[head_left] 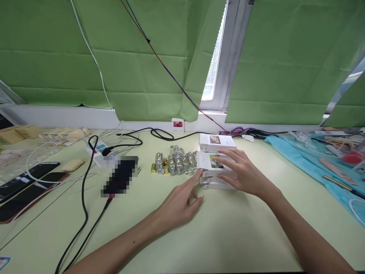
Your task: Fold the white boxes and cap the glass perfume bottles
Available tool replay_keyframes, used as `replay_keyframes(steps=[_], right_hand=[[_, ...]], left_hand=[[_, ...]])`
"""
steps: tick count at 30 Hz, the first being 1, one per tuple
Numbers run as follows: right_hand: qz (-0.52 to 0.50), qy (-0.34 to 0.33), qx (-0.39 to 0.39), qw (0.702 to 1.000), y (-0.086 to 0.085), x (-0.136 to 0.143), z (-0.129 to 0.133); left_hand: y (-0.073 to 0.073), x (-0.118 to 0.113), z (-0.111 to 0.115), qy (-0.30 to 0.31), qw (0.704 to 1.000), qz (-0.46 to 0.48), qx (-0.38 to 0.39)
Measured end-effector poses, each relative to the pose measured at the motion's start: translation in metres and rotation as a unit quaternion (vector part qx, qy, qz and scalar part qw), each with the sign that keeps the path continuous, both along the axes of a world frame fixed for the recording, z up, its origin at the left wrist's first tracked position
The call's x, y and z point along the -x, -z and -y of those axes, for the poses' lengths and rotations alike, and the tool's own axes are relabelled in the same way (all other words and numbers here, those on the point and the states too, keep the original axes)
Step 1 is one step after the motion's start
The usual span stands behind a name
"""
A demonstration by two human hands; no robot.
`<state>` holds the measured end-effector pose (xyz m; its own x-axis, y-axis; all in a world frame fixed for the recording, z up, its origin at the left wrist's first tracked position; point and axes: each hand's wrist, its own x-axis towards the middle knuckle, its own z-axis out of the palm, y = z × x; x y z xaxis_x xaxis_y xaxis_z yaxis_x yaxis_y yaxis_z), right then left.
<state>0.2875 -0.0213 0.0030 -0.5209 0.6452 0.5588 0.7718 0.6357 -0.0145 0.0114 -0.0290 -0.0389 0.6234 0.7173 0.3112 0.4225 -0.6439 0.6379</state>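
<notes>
Small white boxes with printed pictures are piled near the middle of the table. My right hand (246, 173) lies over the top white box (205, 161) of the front pile, fingers across its upper face and thumb along its near side. The index finger of my left hand (179, 201) is stretched out to the box's left end. My left thumb is apart from that finger, and nothing shows in the hand. Behind this pile is another white box (228, 141). Several clear glass bottles (178, 163) lie to the left of the boxes, with gold caps (166, 166) among them.
A phone with a blurred screen (121, 175) lies left of the bottles, a black cable (83, 190) running past it. Two dark phones (31, 194) lie far left. Blue plastic sheeting (305, 160) with loose items covers the right side. One small box (178, 126) stands against the back wall.
</notes>
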Motion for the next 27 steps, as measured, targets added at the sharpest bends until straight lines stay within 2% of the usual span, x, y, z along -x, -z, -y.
replay_keyframes(steps=[5, 10, 15, 22, 27], right_hand=[[-0.031, -0.025, -0.027, 0.999, 0.0, 0.005, 0.002], [-0.07, -0.064, -0.075, 0.993, 0.006, 0.016, 0.005], [-0.089, -0.109, -0.106, 0.984, 0.013, 0.034, 0.011], [-0.087, -0.154, -0.067, 0.982, 0.025, 0.06, 0.023], [-0.036, -0.117, 0.01, 0.992, 0.032, 0.063, 0.027]], left_hand=[[0.002, 0.002, -0.002, -0.002, 1.0, -0.015, 0.006], [0.006, 0.001, -0.004, 0.003, 1.0, 0.007, 0.01], [0.008, -0.001, -0.005, -0.023, 0.999, 0.022, 0.019], [0.004, -0.001, -0.007, -0.095, 0.99, 0.079, -0.065], [0.004, -0.001, -0.009, -0.13, 0.98, 0.095, -0.12]])
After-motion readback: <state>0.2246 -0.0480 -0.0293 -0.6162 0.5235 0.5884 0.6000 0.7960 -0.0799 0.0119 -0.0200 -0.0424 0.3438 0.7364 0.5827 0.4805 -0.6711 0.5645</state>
